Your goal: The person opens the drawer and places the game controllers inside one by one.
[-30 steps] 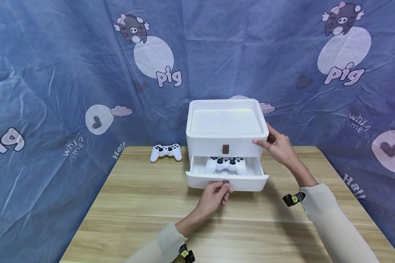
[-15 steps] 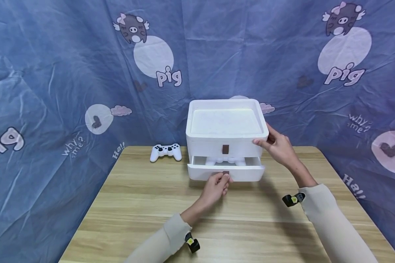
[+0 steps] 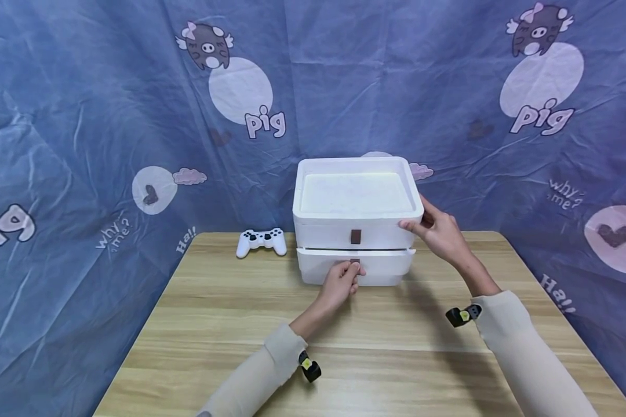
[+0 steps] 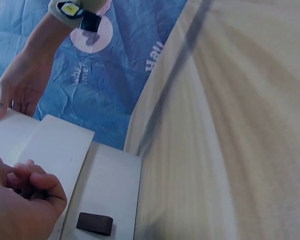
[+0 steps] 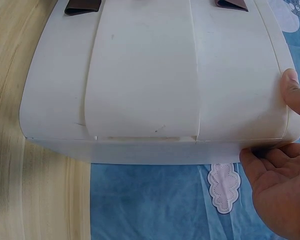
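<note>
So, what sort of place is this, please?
Perhaps a curtained recording corner: blue, pig-printed fabric hangs behind and beside a pale wood-grain table, and black-and-yellow devices are worn at both wrists.

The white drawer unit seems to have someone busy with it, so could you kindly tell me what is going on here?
A person is handling the white drawer unit with both bare hands. The left hand pinches the brown tab of the middle drawer, while the right hand holds the unit's right side near the top. That drawer sticks out slightly past the drawer above and the drawer below. A white game controller lies on the wooden table, left of the unit.
</note>
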Motion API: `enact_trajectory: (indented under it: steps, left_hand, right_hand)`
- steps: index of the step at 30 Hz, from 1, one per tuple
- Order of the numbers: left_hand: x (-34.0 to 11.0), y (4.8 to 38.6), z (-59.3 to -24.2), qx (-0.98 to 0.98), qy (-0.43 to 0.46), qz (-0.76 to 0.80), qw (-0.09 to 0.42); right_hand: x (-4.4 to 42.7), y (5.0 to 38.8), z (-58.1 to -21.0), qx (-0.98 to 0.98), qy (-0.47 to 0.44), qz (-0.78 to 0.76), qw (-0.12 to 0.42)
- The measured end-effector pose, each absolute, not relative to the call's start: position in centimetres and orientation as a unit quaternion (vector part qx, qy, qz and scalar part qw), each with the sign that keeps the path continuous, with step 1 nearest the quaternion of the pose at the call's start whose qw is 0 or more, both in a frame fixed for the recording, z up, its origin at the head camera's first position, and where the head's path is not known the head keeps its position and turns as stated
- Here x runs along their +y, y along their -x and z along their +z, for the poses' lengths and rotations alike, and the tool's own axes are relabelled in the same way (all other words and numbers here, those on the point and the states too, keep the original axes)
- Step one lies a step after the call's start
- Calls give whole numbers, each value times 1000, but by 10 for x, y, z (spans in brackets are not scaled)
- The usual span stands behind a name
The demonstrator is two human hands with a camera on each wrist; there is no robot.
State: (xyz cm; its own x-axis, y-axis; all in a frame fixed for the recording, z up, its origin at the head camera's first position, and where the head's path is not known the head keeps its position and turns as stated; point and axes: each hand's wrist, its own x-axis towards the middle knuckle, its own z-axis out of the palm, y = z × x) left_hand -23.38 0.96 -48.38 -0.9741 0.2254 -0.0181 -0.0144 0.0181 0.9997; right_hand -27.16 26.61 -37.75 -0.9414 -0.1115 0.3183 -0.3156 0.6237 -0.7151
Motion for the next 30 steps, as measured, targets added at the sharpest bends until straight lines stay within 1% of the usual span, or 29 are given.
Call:
enact_trajectory:
  steps: [10,20,30]
  left_hand:
    - [10,252,-484,726,-76,680,65]
    - [8,256,-484,697,-87,705,97]
    - [1,254,-488,702,-103,695,112]
  right_hand:
    - [266,273,-378,-895,-121,410,130]
    - [266,272,-378,-895,-119,410,128]
    - [266,273,-378,-891,-121,419,129]
